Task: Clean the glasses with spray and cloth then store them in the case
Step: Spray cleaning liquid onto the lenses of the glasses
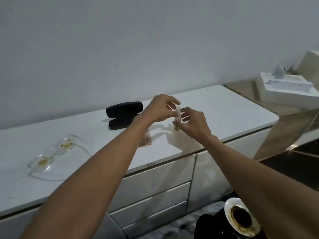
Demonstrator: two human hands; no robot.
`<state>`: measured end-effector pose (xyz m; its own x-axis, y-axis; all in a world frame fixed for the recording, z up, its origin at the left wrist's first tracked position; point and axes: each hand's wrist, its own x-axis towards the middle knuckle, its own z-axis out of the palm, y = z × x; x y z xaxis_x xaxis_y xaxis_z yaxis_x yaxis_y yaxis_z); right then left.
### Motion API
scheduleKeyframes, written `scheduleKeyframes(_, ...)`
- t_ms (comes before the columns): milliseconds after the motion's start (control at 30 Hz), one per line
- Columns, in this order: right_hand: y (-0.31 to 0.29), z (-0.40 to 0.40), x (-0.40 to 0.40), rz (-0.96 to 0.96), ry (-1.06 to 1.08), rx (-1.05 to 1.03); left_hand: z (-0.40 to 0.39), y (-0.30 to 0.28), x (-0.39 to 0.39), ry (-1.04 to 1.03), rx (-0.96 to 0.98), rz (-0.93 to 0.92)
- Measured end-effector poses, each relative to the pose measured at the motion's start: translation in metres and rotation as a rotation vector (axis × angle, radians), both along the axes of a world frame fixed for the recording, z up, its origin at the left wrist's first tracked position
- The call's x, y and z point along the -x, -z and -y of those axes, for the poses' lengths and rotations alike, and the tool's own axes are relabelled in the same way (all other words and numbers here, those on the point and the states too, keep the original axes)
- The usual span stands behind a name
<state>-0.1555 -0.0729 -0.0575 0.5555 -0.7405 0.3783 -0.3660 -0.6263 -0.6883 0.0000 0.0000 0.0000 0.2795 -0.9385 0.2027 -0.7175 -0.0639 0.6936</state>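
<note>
A small spray bottle [177, 124] with a clear cap stands upright on the white cabinet top [224, 107]. My right hand [195, 123] grips its body while my left hand [159, 107] pinches the clear cap at the top. Clear-framed glasses [53, 152] with yellowish smears on both lenses lie open at the left. A black glasses case [123, 114] lies open behind my left wrist. A pale cloth [146, 140] shows partly under my left forearm.
The white wall runs close behind the cabinet. Drawers [155, 183] face me below the top's front edge. A white box [284, 88] rests on a mirrored table at the right. A stained round dish [241, 219] is low on the floor side.
</note>
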Motion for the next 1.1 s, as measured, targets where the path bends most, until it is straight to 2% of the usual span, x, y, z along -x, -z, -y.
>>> scheduleKeyframes(267, 0.007, 0.005, -0.003, 0.012, -0.004, -0.117, 0.008, 0.010, 0.003, -0.030, 0.025, 0.008)
scheduleKeyframes(633, 0.006, 0.017, 0.006, 0.040, 0.063, -0.099, 0.013, 0.008, 0.006, -0.131, 0.175, -0.055)
scheduleKeyframes(833, 0.002, 0.028, 0.020, 0.057, 0.163, -0.063, 0.015, 0.032, 0.010, -0.108, 0.092, -0.048)
scheduleKeyframes(1100, 0.007, 0.032, 0.032, 0.022, 0.187, -0.083, 0.022, 0.068, 0.025, -0.095, -0.015, -0.044)
